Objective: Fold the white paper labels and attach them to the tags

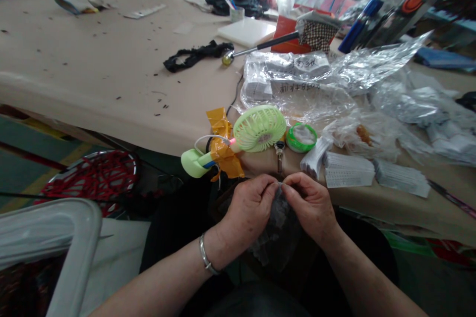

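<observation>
My left hand (256, 205), with a silver bangle at the wrist, is closed in a pinch at the front edge of the table. Opposite it, my right hand (310, 203) pinches as well, and the fingertips of both almost touch. A tiny whitish bit shows between them, too small to name. Below the hands, over the lap, is a thin see-through plastic bag (277, 237); whether the fingers hold it I cannot tell. Just beyond the fingertips a small metal-and-dark fitting (279, 153) sits at the table edge. A green handheld fan (259, 129) is fixed there with orange tape (226, 156).
Right of the fan are a green round tub (301, 137), stacks of white labels (348, 169) and clear plastic bags (297, 84). A hammer-like tool (262, 47) and black cloth strip (197, 55) lie farther back. A white-rimmed bin (85, 228) and red-webbed stool (92, 181) stand left.
</observation>
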Tool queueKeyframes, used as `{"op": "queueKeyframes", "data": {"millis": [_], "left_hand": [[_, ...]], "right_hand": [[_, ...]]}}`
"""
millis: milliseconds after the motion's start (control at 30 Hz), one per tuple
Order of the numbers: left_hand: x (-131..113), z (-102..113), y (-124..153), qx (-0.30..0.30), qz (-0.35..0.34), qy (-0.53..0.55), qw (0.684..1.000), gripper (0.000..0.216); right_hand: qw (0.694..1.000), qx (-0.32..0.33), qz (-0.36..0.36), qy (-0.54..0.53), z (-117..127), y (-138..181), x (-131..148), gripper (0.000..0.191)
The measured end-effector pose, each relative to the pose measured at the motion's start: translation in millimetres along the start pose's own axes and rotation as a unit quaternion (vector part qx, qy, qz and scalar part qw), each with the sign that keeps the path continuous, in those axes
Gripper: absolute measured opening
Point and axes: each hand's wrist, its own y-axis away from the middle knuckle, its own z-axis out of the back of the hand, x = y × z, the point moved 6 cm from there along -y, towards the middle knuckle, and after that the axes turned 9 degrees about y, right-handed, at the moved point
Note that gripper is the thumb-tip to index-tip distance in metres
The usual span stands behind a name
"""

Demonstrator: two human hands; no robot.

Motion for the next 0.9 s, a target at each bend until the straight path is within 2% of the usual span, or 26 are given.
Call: {"op": "queueKeyframes", "data": {"millis": [233,533,767,900], "left_hand": [[-1,1,-4,-0.006,-0.026,-0.043,0.999,0.023],[0,1,-7,-0.013,-0.031,-0.046,0.998,0.025],[-2,2,-12,-0.022,-0.025,-0.051,0.998,0.023],[-4,3,-5,-0.015,-0.021,-0.024,0.999,0.023]], "right_hand": [[0.998,-0.027,0.031,0.039,2,-4,3,0.009],[0.998,-0.026,0.043,0.039,2,-6,2,0.010],[0.998,-0.036,0.029,0.030,1,-8,0,0.011],[1.000,-0.013,0.019,0.002,1,2,0,0.010]]}}
